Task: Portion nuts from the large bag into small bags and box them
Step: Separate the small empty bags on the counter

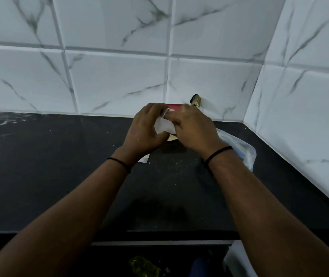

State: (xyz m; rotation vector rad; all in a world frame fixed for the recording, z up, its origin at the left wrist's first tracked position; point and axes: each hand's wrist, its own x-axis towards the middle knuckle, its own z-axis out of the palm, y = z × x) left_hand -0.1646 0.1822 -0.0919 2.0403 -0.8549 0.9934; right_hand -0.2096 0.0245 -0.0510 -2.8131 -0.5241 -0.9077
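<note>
Hands meeting over dark table [39,176], at about 12 o'clock from table centre, close to tiled wall [119,80]. Left hand [145,130] curled, fingers [151,109] bent over top edge of small bag [163,125], thumb under its lower corner. Right hand [195,132] opposite, fingers curled inward and pinching same small bag at upper right edge. Small bag clear or whitish, held between both hands above table, not resting on it; contents cannot be told. Red box [174,107] just behind hands at 12 o'clock, mostly hidden, against wall base. Large bag [237,148] of clear plastic lying on table at 3 o'clock from hands, partly covered by right wrist; contents not discernible. White scrap of paper or plastic [144,159] on table at 7 o'clock from hands, just beside left wrist. Black band [119,162] on left wrist, black band [218,153] on right wrist. Dark chipped hole [195,100] in wall tile at 1 o'clock from hands. Pale crumbs scattered over table near hands. Both forearms bare, entering from 6 o'clock.
</note>
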